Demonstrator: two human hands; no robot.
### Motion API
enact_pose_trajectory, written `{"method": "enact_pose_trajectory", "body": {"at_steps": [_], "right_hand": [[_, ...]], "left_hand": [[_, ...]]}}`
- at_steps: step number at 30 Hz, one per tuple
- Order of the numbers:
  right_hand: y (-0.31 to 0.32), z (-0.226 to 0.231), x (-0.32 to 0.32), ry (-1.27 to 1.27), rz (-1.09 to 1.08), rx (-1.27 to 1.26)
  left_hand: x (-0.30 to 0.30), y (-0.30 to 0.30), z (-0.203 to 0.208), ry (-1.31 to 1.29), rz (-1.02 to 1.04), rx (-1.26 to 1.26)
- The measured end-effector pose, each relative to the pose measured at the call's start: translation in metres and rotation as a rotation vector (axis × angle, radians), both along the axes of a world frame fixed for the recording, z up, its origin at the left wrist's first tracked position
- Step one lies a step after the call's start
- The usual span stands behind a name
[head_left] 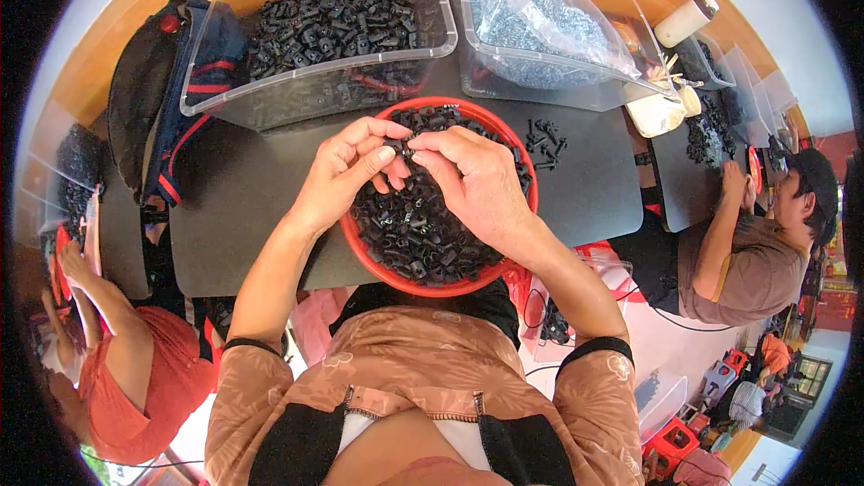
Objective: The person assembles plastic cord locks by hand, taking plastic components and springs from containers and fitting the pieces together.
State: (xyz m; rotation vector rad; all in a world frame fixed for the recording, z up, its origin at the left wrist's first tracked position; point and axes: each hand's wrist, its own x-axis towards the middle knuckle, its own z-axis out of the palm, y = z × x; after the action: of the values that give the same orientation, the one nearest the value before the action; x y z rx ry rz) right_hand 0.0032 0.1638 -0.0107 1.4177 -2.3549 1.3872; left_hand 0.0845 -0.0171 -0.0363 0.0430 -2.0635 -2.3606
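Black plastic shows at the fingertips of the left hand [346, 162], thumb and forefinger nearly together: a small part [410, 149], held jointly above the red basin [432, 289], midway along the near edge of the table [243, 234]. If either pinch slackens, it could drop and get lost among the similar dark pieces [418, 238] below. Its long axis perhaps runs left to right; fingers hide which end points where. The right hand [477, 180] pinches it likewise, thumb against forefinger
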Motion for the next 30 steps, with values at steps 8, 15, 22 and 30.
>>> {"method": "enact_pose_trajectory", "body": {"at_steps": [8, 15, 22, 30], "right_hand": [[0.0000, -0.0029, 0.0023, -0.053, 0.016, 0.000], [-0.0010, -0.0064, 0.0034, -0.067, 0.017, -0.034], [0.0009, -0.0066, 0.0043, -0.103, 0.030, -0.025], [0.0014, -0.0090, 0.0049, -0.123, 0.033, -0.033]], "left_hand": [[0.0006, -0.0005, -0.0032, 0.008, 0.032, 0.011], [0.0019, -0.0010, -0.0015, -0.006, 0.056, -0.034], [0.0004, -0.0003, -0.0012, -0.028, 0.047, 0.022], [-0.0004, -0.0019, -0.0016, -0.005, 0.055, 0.049]]}}
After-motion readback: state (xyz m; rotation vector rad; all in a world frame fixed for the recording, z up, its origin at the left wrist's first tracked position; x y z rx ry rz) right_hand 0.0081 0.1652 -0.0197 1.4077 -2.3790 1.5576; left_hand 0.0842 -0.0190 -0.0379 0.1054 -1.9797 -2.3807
